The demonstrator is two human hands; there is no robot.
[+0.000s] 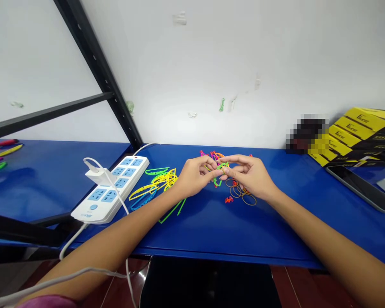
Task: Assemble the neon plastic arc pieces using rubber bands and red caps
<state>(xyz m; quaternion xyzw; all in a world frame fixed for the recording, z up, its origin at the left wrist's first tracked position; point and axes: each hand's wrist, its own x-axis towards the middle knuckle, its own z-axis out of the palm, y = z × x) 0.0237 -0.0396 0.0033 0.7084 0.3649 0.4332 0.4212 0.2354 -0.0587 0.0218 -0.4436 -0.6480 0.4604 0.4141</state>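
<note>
My left hand (198,174) and my right hand (250,174) meet above the blue table, fingertips pinched on a small green plastic piece (217,181) between them. Behind the fingers lie pink and orange pieces (214,155), partly hidden. Several tan rubber bands (249,199) rest below my right hand, and small red pieces (229,199) are beside them. Yellow plastic pieces (160,183) lie left of my left hand, with blue pieces (143,200) and green pieces (173,211) around them.
A white power strip (111,190) with a plugged-in charger (99,175) stands left on the blue table (211,235); white cables cross my left forearm. A black metal frame (96,64) rises behind it. At right are stacked yellow boxes (353,130) and a dark phone (361,188).
</note>
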